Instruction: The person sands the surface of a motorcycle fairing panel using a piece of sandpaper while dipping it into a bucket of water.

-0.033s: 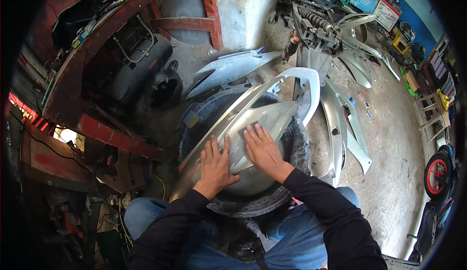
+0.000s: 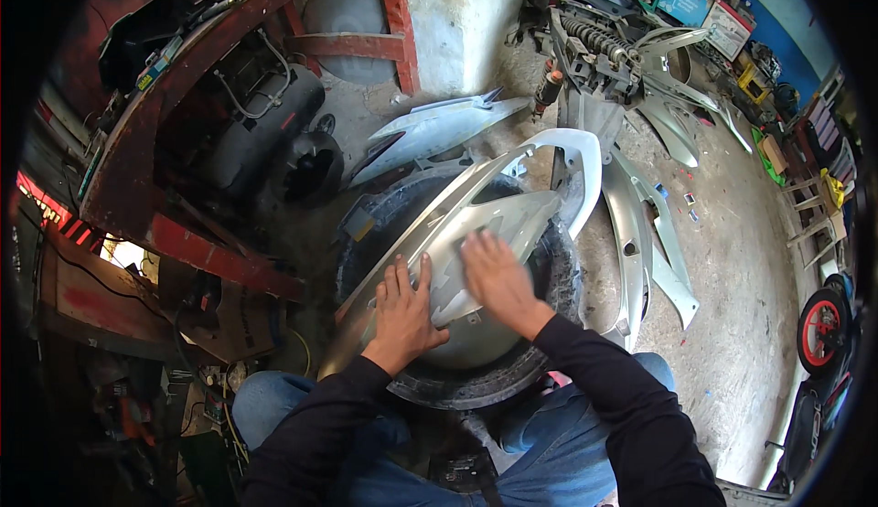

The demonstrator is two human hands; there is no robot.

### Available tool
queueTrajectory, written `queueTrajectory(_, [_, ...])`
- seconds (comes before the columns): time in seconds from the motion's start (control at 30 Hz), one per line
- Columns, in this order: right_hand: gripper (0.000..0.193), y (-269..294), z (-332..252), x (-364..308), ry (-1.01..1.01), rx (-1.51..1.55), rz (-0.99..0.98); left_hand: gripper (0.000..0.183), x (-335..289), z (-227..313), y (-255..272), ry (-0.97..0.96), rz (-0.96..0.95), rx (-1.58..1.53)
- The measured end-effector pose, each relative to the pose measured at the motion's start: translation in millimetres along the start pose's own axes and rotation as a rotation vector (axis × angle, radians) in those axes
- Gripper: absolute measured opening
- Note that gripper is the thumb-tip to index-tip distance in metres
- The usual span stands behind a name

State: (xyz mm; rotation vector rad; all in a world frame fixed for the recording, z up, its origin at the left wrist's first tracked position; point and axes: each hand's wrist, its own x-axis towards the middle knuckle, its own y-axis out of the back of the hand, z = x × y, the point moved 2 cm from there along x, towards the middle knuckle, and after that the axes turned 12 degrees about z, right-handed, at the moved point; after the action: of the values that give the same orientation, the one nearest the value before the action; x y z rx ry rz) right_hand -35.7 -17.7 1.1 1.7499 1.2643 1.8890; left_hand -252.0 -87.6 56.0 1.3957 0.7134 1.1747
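Note:
A silver motorcycle body panel (image 2: pixel 505 212) with patchy grey areas lies slantwise across a round black tub (image 2: pixel 457 388) in front of me. My left hand (image 2: pixel 403 309) rests flat on the near left part of the panel, fingers stretched out and thumb apart. Farther up and to the right, my right hand (image 2: pixel 498 280) lies with its fingers extended on the panel's surface, a little smeared by motion. Whether anything thin is under its fingertips is hidden. A white curved panel piece (image 2: pixel 585 178) adjoins the silver panel's far end.
More silver body panels (image 2: pixel 631 242) lie on the concrete floor to the right. A pale blue panel (image 2: pixel 434 132) lies beyond the tub. On the left stand a red metal frame (image 2: pixel 219 256) and a dark tank (image 2: pixel 242 141). A motorcycle frame with a spring (image 2: pixel 594 36) is at the back.
My right hand has shifted slightly to the right over the panel and is now blurred. My left hand stays in place on the panel.

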Motion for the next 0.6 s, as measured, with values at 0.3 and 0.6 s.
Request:
queueTrajectory(0.3, [0.046, 25, -21, 7, 0.025, 0.063, -0.059, 0.129, 1, 2, 0, 0.010, -0.021, -0.002])
queueTrajectory(0.6, [0.046, 19, 1, 0, -0.069, 0.076, -0.012, 0.126, 1, 3, 2, -0.016, 0.060, -0.043])
